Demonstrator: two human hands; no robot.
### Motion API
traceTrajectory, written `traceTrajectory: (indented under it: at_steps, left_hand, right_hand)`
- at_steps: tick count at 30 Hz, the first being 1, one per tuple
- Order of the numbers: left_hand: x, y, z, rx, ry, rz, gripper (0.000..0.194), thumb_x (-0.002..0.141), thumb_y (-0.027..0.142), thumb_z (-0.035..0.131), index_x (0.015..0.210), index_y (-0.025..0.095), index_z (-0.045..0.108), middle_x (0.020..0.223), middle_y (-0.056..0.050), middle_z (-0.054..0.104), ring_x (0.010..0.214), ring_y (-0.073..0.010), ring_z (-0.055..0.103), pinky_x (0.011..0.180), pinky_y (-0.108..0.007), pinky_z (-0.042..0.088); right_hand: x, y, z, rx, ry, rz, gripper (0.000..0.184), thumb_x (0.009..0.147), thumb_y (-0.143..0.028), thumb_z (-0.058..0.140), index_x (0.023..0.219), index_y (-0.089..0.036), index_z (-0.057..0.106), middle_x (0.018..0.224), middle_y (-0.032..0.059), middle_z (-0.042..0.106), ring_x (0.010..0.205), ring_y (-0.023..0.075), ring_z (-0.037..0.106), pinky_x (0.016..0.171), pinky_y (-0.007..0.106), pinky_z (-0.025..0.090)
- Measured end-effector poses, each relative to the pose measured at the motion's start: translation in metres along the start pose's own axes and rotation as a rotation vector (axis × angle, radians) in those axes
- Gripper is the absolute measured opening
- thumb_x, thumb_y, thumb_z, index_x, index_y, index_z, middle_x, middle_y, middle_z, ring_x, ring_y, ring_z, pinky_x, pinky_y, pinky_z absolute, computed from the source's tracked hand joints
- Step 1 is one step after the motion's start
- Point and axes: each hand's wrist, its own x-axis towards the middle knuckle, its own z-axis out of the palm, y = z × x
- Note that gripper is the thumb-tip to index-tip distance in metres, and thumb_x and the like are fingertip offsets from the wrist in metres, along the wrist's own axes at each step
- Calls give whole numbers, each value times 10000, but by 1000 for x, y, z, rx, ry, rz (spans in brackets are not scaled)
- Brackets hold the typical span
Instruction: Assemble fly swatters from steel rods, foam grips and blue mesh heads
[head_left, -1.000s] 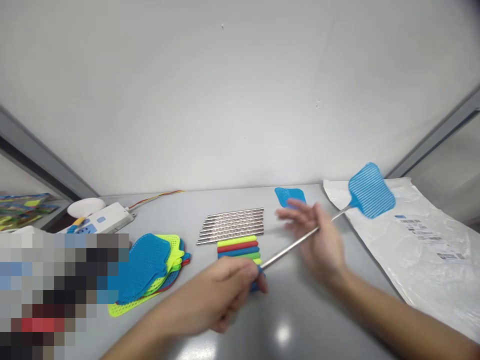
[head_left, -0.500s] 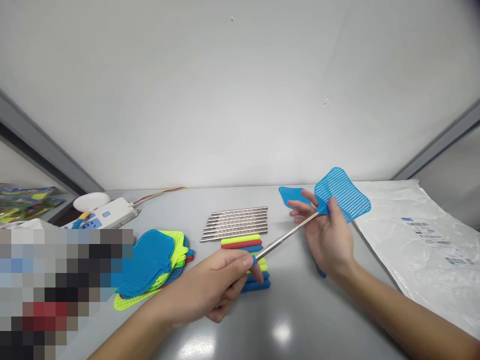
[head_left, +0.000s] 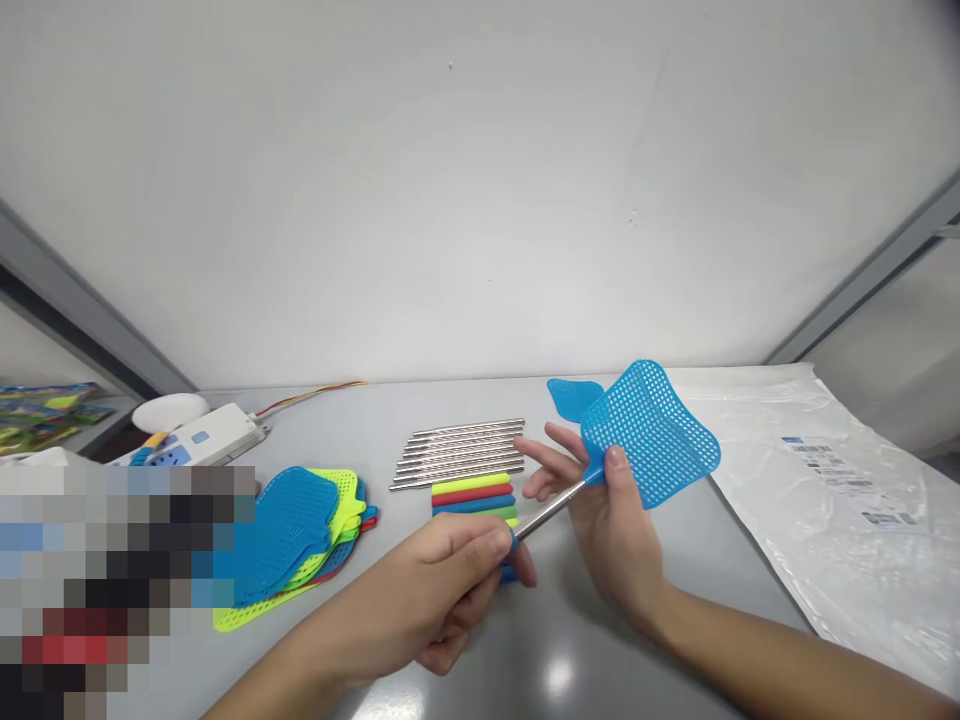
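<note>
Grey glossy bench [head_left: 600,620] against a plain white wall. Left hand [head_left: 442,590] closed around the blue swatter [head_left: 649,435] handle end, right hand [head_left: 607,510] pinching its neck, mid-bench, off the surface. Steel rods [head_left: 461,452] and coloured grips [head_left: 474,495] toward the back edge; plastic bag [head_left: 832,480] along the right edge.

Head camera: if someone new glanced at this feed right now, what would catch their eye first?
Most striking is the blue mesh fly swatter with a metal rod, held in the air at centre right: the right hand pinches it below the head, the left hand grips its handle end. Behind lie a row of bare steel rods above coloured foam grips, and a stack of blue and yellow-green swatter heads to the left.
</note>
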Motion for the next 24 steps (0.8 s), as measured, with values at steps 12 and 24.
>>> traceTrajectory:
  at_steps: [12,24]
  left_hand:
    - [18,-14,14,-180,94,133,446,941,546,435,924,136,612,545,66,409,364,-50,289,388,-218,408]
    - [0,-7,-5,795,655,781,207,962,288,441,992,211,631,878,-42,664,853,-190,604,799,-293,451]
  right_hand:
    - [3,-11,9,-385,-296,-117,243,964,-402,480,934,-231,651,1032,49,586,1020,206,555,931,345,418]
    - [26,-91,-53,-1406,76,-38,370,913,-457,438,625,-229,393,588,-23,447,562,149,409,532,281,300]
